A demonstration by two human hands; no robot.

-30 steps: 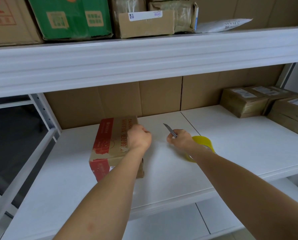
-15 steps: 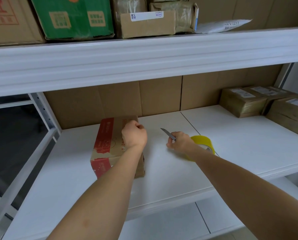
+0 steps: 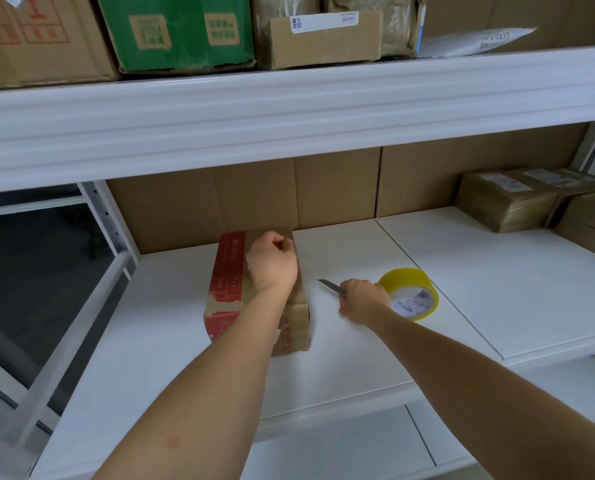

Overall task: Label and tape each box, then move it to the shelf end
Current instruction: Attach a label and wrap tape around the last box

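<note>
Hands first: the left hand (image 3: 271, 263) lies curled into a fist on top of the red and brown box (image 3: 228, 289), knuckles toward the box's far right edge; whether it pinches anything there cannot be told. The right hand (image 3: 361, 301) grips a small knife (image 3: 332, 288), its thin grey blade pointing left and away toward the box without touching it. This hand rests low on the white shelf (image 3: 358, 358), just right of the box.

Touching the right hand's far side is a roll of yellow tape (image 3: 410, 292), lying on the shelf with its open core tilted up toward the camera.

The box sits on the left part of the shelf, its long side running front to back, its far end near the cardboard backing (image 3: 289, 192). It has a red band along the left of its top and down its front face, and plain brown card on the right.

At the far right end of the same shelf is a cluster of brown taped parcels (image 3: 517, 199) with white labels, well apart from the box.

On the upper shelf (image 3: 289, 109) stand a green box (image 3: 178, 29), a brown carton (image 3: 29, 36) at the left, a small labelled carton (image 3: 323, 36) and a white mailer (image 3: 479, 41)
</note>
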